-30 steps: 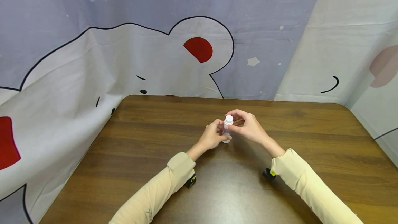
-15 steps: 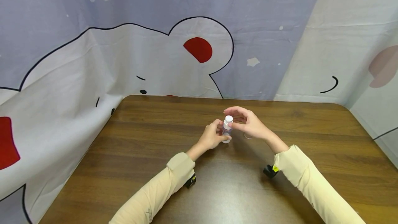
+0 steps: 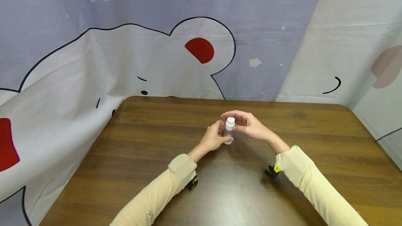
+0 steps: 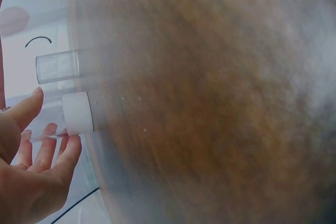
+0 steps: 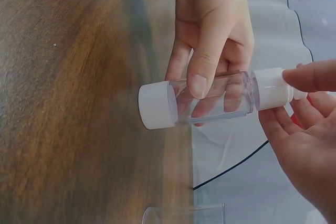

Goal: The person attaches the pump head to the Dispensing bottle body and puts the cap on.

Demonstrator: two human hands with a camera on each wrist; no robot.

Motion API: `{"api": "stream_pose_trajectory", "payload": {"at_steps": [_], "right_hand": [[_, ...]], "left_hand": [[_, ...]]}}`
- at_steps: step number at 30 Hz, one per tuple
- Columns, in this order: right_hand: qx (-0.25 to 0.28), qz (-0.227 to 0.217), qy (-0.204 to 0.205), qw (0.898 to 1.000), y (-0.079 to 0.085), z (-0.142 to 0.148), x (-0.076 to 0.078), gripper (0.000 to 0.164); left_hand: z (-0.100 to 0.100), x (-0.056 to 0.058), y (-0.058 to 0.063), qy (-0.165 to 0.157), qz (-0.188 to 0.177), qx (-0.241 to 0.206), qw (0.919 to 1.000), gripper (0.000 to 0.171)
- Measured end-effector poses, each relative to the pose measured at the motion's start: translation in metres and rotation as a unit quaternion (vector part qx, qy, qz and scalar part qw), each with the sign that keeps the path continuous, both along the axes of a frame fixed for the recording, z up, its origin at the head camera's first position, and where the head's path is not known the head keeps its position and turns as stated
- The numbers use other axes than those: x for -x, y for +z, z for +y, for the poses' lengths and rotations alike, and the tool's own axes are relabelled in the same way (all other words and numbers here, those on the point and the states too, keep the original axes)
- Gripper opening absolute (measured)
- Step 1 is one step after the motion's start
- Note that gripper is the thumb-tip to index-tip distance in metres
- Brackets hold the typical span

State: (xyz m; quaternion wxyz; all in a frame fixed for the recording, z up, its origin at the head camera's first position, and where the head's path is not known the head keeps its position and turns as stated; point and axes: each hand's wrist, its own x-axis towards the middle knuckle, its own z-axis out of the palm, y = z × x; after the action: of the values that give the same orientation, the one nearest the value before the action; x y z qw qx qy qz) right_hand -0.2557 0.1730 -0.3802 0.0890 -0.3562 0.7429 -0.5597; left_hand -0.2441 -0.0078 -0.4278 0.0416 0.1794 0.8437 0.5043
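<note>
Clear pump-type bottle, white-based, apparently upright on wood-grain table; body gripped between thumb and fingers of left hand, white collar pinched by right hand; hazard: body spinning, should left grip prove slack against a twist.

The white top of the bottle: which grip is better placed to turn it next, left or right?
Likely the right grip: its thumb and fingers surround the white top, while the left grip holds the clear body below.
</note>
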Motion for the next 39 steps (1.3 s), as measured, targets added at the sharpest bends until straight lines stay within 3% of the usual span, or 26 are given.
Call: {"api": "stream_pose_trajectory", "payload": {"at_steps": [17, 28, 39], "right_hand": [[-0.028, 0.015, -0.049, 0.998, -0.006, 0.000, 0.000, 0.040], [-0.032, 0.047, -0.081, 0.995, -0.009, -0.001, 0.003, 0.040], [-0.036, 0.050, -0.118, 0.991, -0.010, -0.005, 0.001, 0.041]], "left_hand": [[0.000, 0.000, 0.000, 0.002, 0.013, -0.005, 0.9999, 0.044], [0.000, 0.000, -0.001, 0.006, 0.008, -0.006, 0.9999, 0.044], [0.000, 0.001, 0.000, 0.003, -0.001, -0.010, 0.9999, 0.043]]}}
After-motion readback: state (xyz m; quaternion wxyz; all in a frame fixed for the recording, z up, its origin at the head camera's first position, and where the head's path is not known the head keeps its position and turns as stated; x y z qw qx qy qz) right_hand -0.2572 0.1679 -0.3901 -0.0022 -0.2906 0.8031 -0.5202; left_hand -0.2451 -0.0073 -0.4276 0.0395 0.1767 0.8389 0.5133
